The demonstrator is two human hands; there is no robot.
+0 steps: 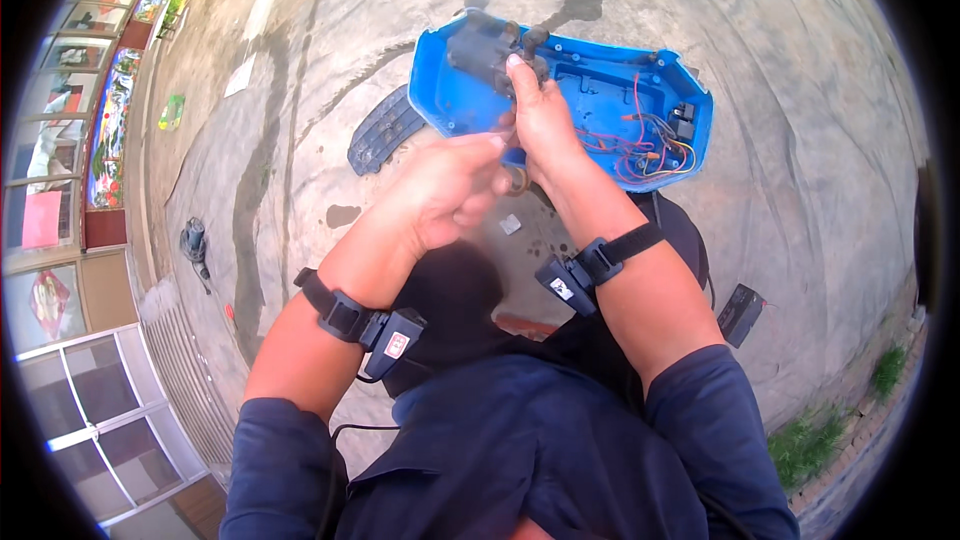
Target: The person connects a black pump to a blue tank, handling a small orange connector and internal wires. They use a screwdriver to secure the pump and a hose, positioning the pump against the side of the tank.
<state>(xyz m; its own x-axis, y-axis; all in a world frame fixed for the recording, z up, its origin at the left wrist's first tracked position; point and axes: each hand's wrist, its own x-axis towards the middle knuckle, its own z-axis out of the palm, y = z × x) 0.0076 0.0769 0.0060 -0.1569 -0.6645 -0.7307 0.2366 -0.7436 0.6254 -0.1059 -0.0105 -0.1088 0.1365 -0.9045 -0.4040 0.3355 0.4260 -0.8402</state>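
Observation:
A blue plastic housing (432, 90) lies open side up in front of me. Inside its left part sits a dark, grimy block-shaped unit (478, 48), with a bent black pipe fitting (535, 40) beside it. My right hand (545, 115) is closed on the near end of this dark unit, thumb on top. My left hand (455, 185) is closed just below the housing's near edge, fingertips close to my right hand and blurred. Between the hands shows a small blue piece with a brownish ring (517, 180); whether the left fingers hold it is unclear.
Loose coloured wires (640, 145) and a small black switch-like part (684, 122) fill the housing's right end. A curved black panel (385, 130) lies left of it. A black box (741, 315) rests at right, a dark bundle (194, 245) at far left. Wet stains mark the concrete.

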